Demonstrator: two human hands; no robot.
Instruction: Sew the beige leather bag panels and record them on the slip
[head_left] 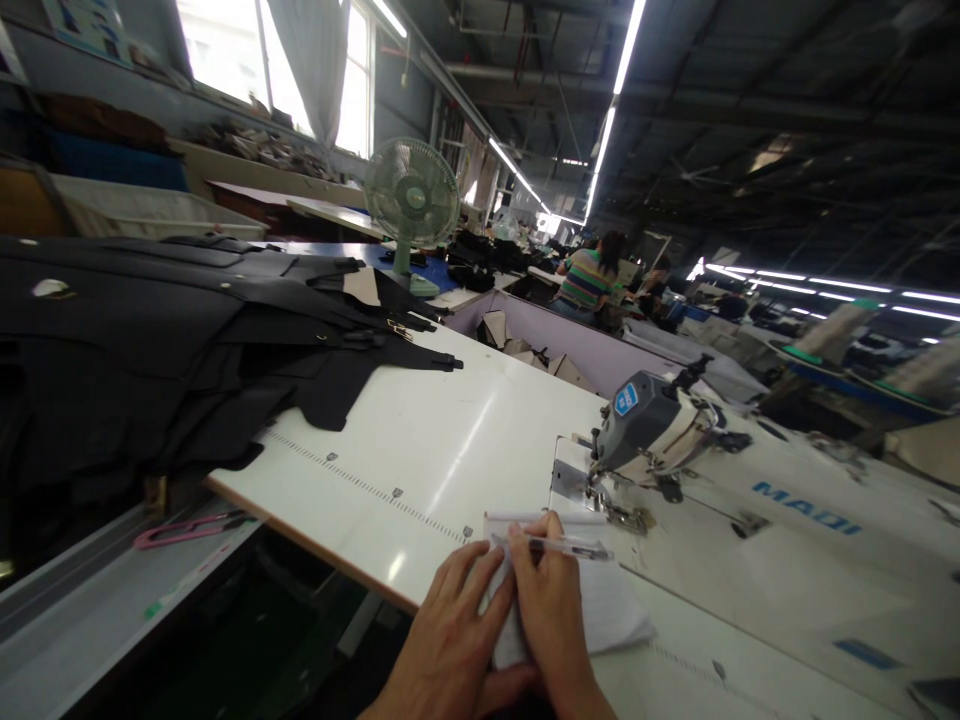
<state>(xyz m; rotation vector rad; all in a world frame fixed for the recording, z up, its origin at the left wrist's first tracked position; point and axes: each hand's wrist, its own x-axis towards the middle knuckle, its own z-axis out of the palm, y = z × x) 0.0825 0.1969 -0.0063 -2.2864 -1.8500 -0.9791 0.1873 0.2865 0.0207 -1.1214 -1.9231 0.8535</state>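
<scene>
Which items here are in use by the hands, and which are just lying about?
In use: clear plastic pen in right hand; white paper pad under left hand.

Lying about: black fabric pieces, pink thread snips, green desk fan, grey-white sewing machine.

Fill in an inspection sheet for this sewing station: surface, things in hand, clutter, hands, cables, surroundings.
Surface: white sewing table with a printed ruler line, glare across the middle.
Things in hand: clear pen held over a white paper pad at the table's near edge, in front of the sewing machine.
Clutter: pile of black fabric pieces over the table's far left; pink snips on the grey side shelf.
Hands: left hand lies flat on the pad; right hand grips the pen.
Cables: nothing seen.
Surroundings: green desk fan, windows beyond it, ceiling strip lights, a person in a striped top seated at a farther station.
</scene>
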